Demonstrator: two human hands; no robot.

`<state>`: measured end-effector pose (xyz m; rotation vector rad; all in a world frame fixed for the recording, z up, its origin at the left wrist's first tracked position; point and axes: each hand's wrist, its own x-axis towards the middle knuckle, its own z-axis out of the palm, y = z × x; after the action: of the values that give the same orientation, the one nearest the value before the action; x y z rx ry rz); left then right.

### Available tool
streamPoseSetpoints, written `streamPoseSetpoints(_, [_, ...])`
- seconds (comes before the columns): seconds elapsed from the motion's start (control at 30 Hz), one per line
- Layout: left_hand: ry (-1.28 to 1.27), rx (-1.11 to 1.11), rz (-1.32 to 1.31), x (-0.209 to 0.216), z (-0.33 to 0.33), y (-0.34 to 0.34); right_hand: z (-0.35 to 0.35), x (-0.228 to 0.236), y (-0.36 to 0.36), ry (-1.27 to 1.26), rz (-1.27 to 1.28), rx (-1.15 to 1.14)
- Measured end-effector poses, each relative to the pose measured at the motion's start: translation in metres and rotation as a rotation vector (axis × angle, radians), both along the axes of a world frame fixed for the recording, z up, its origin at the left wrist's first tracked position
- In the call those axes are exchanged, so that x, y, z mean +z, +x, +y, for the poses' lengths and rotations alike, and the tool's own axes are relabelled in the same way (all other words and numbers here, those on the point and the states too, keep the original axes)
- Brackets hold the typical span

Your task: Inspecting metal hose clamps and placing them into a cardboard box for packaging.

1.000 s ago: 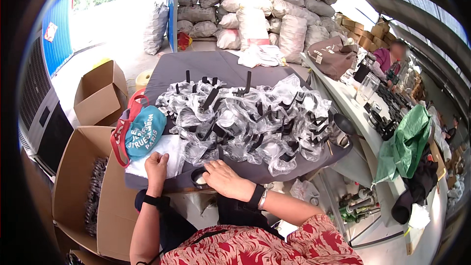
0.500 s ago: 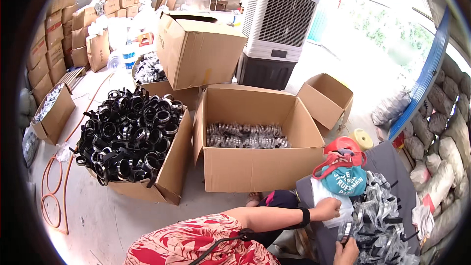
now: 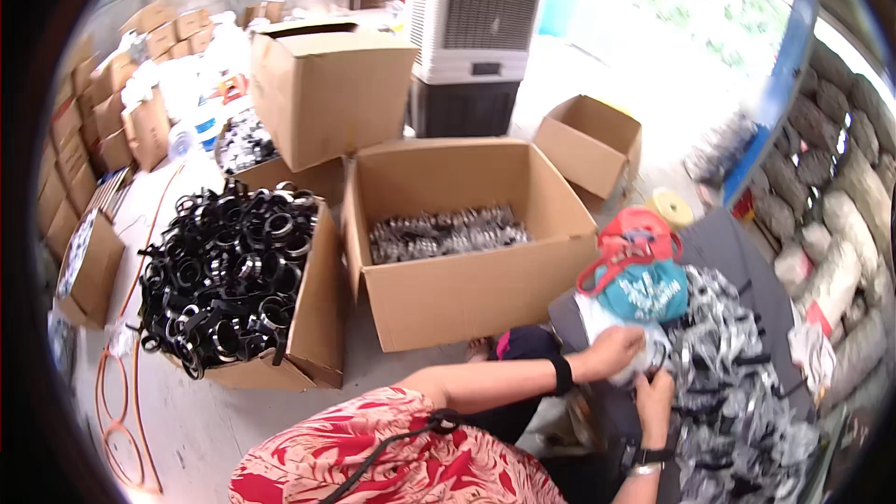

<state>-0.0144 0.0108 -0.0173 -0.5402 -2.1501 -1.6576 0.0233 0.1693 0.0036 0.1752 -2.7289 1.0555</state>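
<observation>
— What is seen around the hands, biggest first?

— A grey-covered table (image 3: pixel 733 245) is seen under and beyond them. Farther off, ahead and to the left of the grip, an air cooler (image 3: pixel 481 23) is stood.

— And the boxes?

— A large open carton (image 3: pixel 476 299) is placed ahead and left of the hands, with grey wrapped pieces (image 3: pixel 448 235) laid inside. Well to the left, another carton (image 3: pixel 315 308) is heaped with black rings (image 3: pixel 233 280).

— What is found closer?

— A heap of clear-wrapped parts (image 3: pixel 728 383) is spread just right of the grip. A teal cloth bundle (image 3: pixel 644 291) is set just beyond the hands, and a white plastic sheet (image 3: pixel 595 315) is laid right beside them.

— How are the hands held?

— The left hand (image 3: pixel 614 351) is curled at the sheet. The right hand (image 3: pixel 656 399) is held just beside it, and a small wrapped piece (image 3: pixel 655 347) is seen at the fingertips. Through the blur, it cannot be told whether anything is gripped by either.
</observation>
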Motion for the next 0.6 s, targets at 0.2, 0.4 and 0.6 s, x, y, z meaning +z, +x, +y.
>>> streamPoseSetpoints(0.2, [0.276,-0.129,-0.002,0.073,-0.034,0.029,-0.022,0.016,0.006,-0.357,-0.040,0.040])
streamPoseSetpoints(0.4, [0.486,-0.373,-0.313,0.085,-0.011,0.047,-0.001,0.053,0.063,-1.443,0.043,0.286])
streamPoseSetpoints(0.6, [0.031,-0.374,0.054,0.085,0.038,0.067,0.020,0.059,0.116,-1.358,-0.189,0.246])
